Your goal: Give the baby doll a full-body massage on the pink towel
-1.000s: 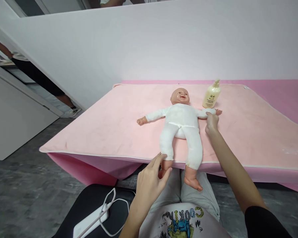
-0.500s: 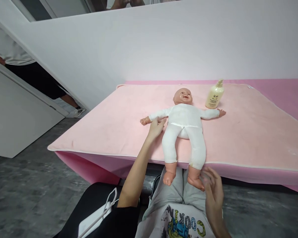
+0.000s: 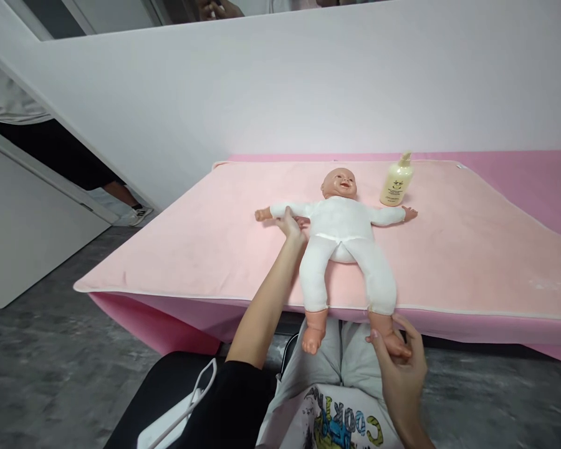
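Note:
A baby doll [image 3: 341,218] with a white cloth body lies on its back on a pink blanket [image 3: 206,249], its feet hanging over the near edge. My left hand [image 3: 292,228] is closed around the doll's arm on the left, thumb on top and the other fingers partly hidden beneath. Low on the right, my right hand [image 3: 402,371] grips the doll's foot [image 3: 387,333] between thumb and fingers. The doll's other foot [image 3: 314,330] dangles free above my lap.
A pale yellow pump bottle [image 3: 396,182] stands beside the doll's far hand. Behind the table rises a white wall [image 3: 355,81]. A white device with a cable [image 3: 172,418] lies at lower left. Another person's leg [image 3: 121,193] shows at far left.
My left hand has moved from beside the doll's arm to hold it, and the arm sits slightly higher. My right hand has closed on the foot and shifted that leg outward to the right.

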### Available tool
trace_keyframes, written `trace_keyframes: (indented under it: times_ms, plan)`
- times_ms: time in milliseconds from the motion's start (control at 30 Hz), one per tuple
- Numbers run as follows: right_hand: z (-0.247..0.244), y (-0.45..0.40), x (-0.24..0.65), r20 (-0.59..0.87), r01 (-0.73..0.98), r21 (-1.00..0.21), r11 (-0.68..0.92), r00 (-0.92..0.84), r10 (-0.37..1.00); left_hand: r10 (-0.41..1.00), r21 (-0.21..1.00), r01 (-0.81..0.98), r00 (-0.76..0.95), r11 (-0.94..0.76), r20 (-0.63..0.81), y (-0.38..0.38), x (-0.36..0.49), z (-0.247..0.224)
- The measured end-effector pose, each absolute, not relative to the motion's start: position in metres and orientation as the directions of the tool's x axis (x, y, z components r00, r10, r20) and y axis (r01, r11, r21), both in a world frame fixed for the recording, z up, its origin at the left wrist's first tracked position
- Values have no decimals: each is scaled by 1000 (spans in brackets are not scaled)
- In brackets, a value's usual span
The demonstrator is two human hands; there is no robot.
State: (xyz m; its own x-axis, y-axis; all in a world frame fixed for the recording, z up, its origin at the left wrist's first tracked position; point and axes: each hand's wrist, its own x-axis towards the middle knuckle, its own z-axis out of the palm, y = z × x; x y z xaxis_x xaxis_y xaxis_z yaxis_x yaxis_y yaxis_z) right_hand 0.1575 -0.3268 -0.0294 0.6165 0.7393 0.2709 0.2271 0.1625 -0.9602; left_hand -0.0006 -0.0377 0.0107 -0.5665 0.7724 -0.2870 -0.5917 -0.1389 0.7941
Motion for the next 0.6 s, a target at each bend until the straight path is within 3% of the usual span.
trace_keyframes:
  times_ms: [67, 167, 267, 333, 467, 600]
  plan:
    - [-20, -318, 170, 452, 379, -886, 268, 575, 681, 708, 879, -416, -692, -232, -140, -35, -2, 11]
    - [3, -297, 182, 624, 523, -768, 369, 482, 615, 720, 904, -248, -688, -347, 88, -34, 1, 12]
    - [28, -269, 184, 669, 573, -716, 400, 396, 629, 743, 889, -89, -590, -449, 316, -36, 6, 14]
    - [42, -249, 182, 641, 572, -733, 368, 399, 656, 726, 857, 121, -480, -501, 493, -38, 8, 14]
    - [55, -208, 177, 571, 561, -769, 306, 390, 722, 707, 609, 578, -76, -543, 703, -43, 10, 17]
    - [55, -168, 171, 496, 548, -787, 282, 290, 819, 741, 342, 793, 194, -504, 643, -49, 12, 21]
